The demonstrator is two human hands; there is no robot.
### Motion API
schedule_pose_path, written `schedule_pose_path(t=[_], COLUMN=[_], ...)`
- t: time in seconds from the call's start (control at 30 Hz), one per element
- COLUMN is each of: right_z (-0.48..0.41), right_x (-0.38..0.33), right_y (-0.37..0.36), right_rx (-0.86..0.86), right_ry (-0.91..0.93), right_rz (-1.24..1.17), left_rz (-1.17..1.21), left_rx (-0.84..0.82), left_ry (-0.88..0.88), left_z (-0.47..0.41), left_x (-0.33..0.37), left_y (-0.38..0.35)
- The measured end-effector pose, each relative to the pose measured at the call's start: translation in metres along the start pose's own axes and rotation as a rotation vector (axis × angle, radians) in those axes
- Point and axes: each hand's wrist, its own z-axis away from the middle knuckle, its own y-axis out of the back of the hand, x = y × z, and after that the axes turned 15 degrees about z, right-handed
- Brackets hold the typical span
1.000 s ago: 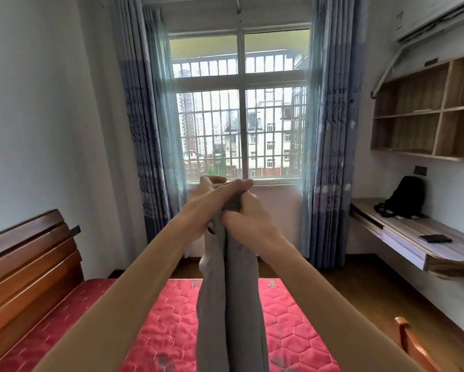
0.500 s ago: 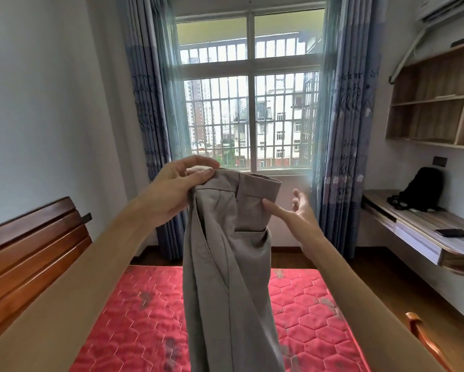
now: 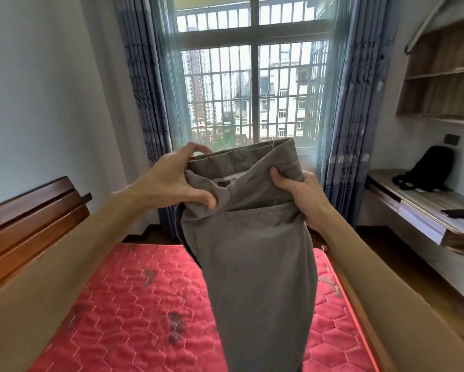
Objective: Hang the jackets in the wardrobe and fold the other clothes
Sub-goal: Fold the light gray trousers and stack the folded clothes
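Observation:
A pair of grey trousers [image 3: 255,259] hangs in the air in front of me, above the bed, with the waistband up and the legs falling out of the bottom of the view. My left hand [image 3: 171,181] grips the left side of the waistband, thumb in front and fingers behind. My right hand [image 3: 298,194] grips the right side near a back pocket, fingers curled round the cloth. No jacket or wardrobe is in view.
The bed's red quilted mattress [image 3: 123,312] lies below, with a wooden headboard [image 3: 29,218] at the left. A window with blue curtains [image 3: 346,111] is straight ahead. At the right a wooden desk [image 3: 424,208] carries a black backpack [image 3: 426,170] and a phone [image 3: 458,213], under wall shelves [image 3: 440,73].
The bunched trousers have been spread out at the waistband. My right hand, open half a second ago, now grips the right side. Both hands sit lower and wider apart.

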Motion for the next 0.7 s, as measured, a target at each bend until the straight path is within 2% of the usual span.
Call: schedule_pose_path(t=[0.07,0.13,0.3,0.37,0.47,0.57,0.63,0.7], right_z=[-0.004,-0.008,-0.050,-0.076,-0.116,-0.146,-0.159,-0.167], right_x=[0.004,0.009,0.006,0.008,0.024,0.034,0.028,0.017], right_y=[0.004,0.006,0.017,0.019,0.015,0.009,0.004,-0.001], right_rx=[-0.002,-0.018,-0.010,-0.043,-0.030,0.014,0.058,0.120], right_ry=[-0.015,-0.025,0.030,-0.024,-0.087,-0.112,-0.060,0.051], right_rz=[0.042,0.100,0.743,0.834,0.835,0.778,0.737,0.612], left_rz=[-0.053,-0.095,-0.219,-0.240,-0.268,-0.431,-0.517,-0.488], left_rx=[-0.107,-0.147,-0.106,-0.067,-0.024,0.020,0.076,0.168], left_ry=[-0.006,-0.008,0.011,-0.015,-0.063,-0.052,-0.069,-0.111], left_z=[-0.001,-0.007,-0.042,-0.061,-0.086,-0.108,-0.120,-0.129], left_x=[-0.012,-0.025,-0.056,-0.067,-0.074,-0.078,-0.075,-0.071], left_y=[0.000,-0.004,-0.030,-0.044,-0.054,-0.050,-0.041,-0.026])
